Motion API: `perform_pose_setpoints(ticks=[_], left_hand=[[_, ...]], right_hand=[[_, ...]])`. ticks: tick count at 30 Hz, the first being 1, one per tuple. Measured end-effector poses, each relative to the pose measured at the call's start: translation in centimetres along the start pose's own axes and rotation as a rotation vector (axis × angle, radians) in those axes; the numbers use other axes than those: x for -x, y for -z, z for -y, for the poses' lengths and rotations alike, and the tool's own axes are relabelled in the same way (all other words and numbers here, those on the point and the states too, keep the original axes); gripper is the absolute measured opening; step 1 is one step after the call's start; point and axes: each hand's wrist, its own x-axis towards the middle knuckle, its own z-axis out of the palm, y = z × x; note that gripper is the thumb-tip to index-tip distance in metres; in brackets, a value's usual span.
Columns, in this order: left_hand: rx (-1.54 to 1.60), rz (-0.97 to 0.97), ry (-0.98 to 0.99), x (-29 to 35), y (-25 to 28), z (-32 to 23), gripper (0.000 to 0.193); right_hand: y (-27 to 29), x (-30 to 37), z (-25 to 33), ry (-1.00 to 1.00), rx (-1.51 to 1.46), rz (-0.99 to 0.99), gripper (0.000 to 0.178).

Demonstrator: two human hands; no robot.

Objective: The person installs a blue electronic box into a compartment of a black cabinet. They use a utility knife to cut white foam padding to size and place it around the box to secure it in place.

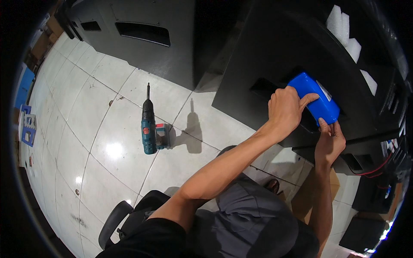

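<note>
Left hand [285, 107]: fingers curled at one long edge of the blue block [316, 101], thumb laid across its upper face; gripping.
Right hand [330, 144]: thumb and fingertips against the block's near end, at its 5 o'clock corner; gripping lightly, by the look of it.
Blue block, place: at 2 o'clock from the left hand, at 11 from the right.
Long axis: runs 11 to 5 o'clock.
Nearer hand: neither; both touch the block.
Pale label [324, 90]: on the block's 2 o'clock side.
Black cabinet [243, 64]: directly behind the block; contact between them cannot be told.
Dark slot [262, 87]: in the cabinet, 9 o'clock from the block.
White foam [353, 50]: 1 o'clock from the block.
Cardboard box [306, 195]: 7 o'clock from the right hand.
Cordless drill [148, 124]: on the tiled floor [116, 124], 9 o'clock from the left hand, well apart, bit toward 12.
</note>
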Motion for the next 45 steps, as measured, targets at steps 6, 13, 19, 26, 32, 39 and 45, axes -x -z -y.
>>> perform_pose_setpoints(ticks=[6, 13, 19, 26, 32, 39, 45], left_hand=[[0.003, -0.136, -0.127, 1.0, -0.5, 0.6, 0.043], [-0.125, -0.059, -0.147, 2.6, -0.7, 1.6, 0.038], [-0.094, -0.016, -0.205, 3.2, 1.1, -0.3, 0.035], [0.023, -0.162, -0.659, 1.0, 3.2, -9.4, 0.018], [-0.178, 0.044, -0.924, -4.5, -2.0, -16.7, 0.023], [-0.702, 0.395, -0.628, -10.6, -11.1, -20.4, 0.053], [-0.879, 0.202, -0.793, -11.1, -12.2, -22.2, 0.056]], right_hand=[[-0.6, -0.9, -0.6, 0.050, 0.101, -0.044, 0.034], [-1.0, -1.7, -1.9, 0.119, -0.063, -0.041, 0.019], [0.9, -2.3, -1.9, 0.133, 0.233, -0.073, 0.036], [1.7, 1.5, 0.7, 0.346, 0.414, 0.132, 0.040], [2.2, 4.1, -1.8, 0.299, 0.359, 0.321, 0.042], [4.4, 3.7, -3.7, 0.237, 0.215, 0.391, 0.039], [11.3, 9.0, -6.5, 0.150, -0.007, 0.192, 0.027]])
